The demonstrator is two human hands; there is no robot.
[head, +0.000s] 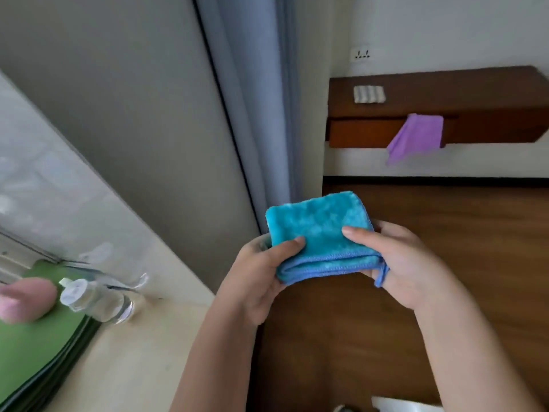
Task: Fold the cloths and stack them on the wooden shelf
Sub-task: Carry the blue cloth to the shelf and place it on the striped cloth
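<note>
Blue cloth folded | left hand, right hand fingers pinch its hemmed edge

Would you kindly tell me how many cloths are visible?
3: a blue cloth held by left hand and right hand, a purple cloth hanging off the wooden shelf, a striped cloth on top. The blurred pink thing may be another.

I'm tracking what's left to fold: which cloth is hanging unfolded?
The purple cloth, draping off the wooden shelf. The striped cloth lies folded on top, and the left hand and right hand hold the blue cloth folded.
</note>
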